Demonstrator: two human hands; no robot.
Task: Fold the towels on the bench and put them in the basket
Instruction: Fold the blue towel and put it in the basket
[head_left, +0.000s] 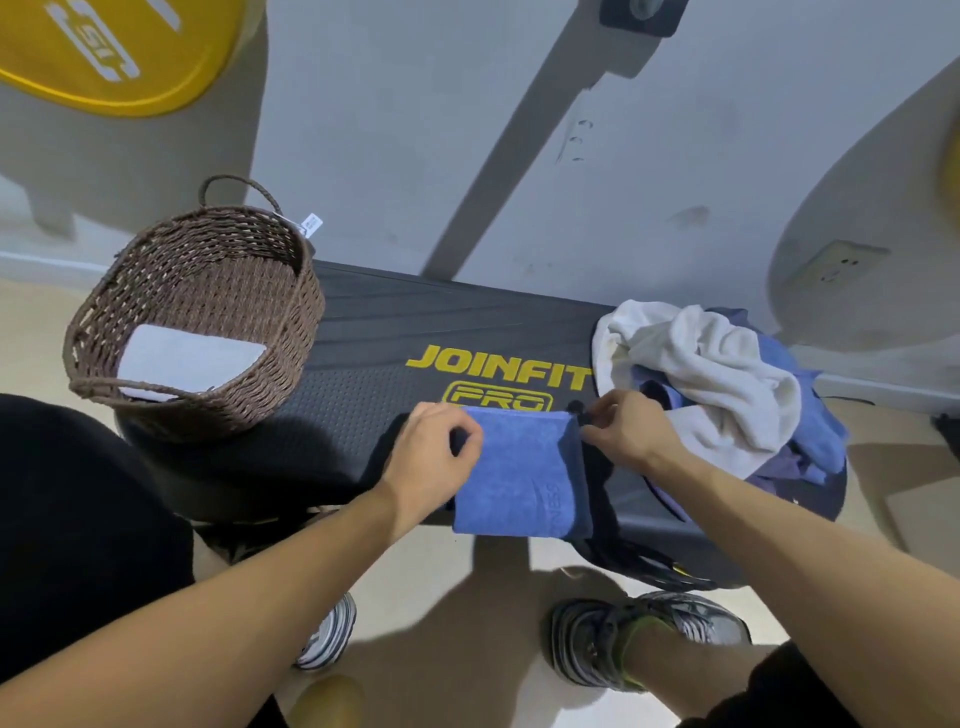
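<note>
A brown woven wicker basket (208, 322) stood at the left end of the black padded bench (363, 364), one folded white towel (189, 361) already inside. The left hand (431, 457) pinched the folded blue terry towel (519, 478) at its far left corner; the right hand (628, 431) pinched the opposite corner. Rightward lay a heap of white and blue unfolded towels (717, 384). Lifted by corners alone, the fold would probably sag open — or slip off the near edge.

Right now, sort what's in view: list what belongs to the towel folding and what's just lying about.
Part of the job:
blue towel, pinched by left hand and right hand
wicker basket holding a folded white towel
unfolded towel pile
bench

Just lying about:
yellow weight plate
wall socket
</note>
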